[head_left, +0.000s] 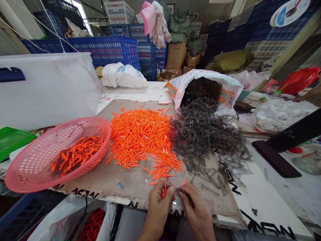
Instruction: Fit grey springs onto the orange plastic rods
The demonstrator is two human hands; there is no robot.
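Note:
Near the front edge of the board, my left hand is closed round some small orange pointed plastic pieces. Close beside it, my right hand pinches a thin dark coil spring, which spans the small gap between the fingertips. An orange tip also shows by the right fingers. Beyond my hands spreads a heap of orange plastic pieces. To its right, a tangled mass of dark springs spills out of a white sack, with several loose springs nearer my right hand.
A pink perforated basket at left holds orange pieces with dark springs. Behind it stands a translucent plastic bin. A small blue piece lies on the board. At right, a black stand rests on the table. Red pieces fill a bag below.

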